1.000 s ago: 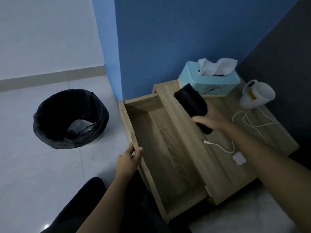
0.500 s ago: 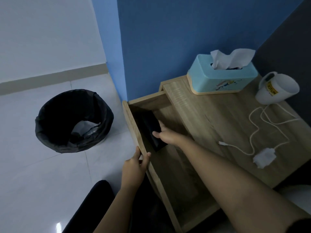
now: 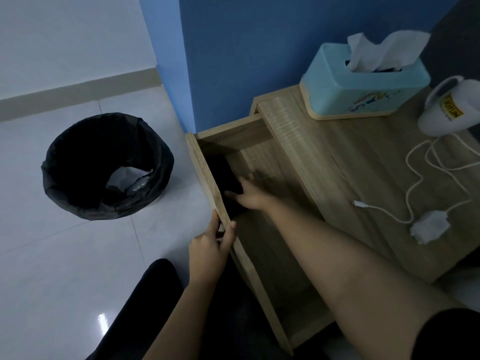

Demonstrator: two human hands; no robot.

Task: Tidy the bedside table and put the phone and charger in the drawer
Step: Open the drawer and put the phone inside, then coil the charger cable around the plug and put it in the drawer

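Right hand (image 3: 249, 196): yours, fingers spread, now off phone (image 3: 226, 178); phone newly in drawer (image 3: 207, 178). Left hand (image 3: 210, 245) grips drawer front. Charger (image 3: 430, 227) on bench (image 3: 337, 157): fetch next.

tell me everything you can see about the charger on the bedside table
The charger is a white plug block with a thin white cable attached. It lies flat near the front right of the wooden bedside table. The cable loops loosely toward the white mug and ends in a small connector lying free on the wood. Neither hand touches it.
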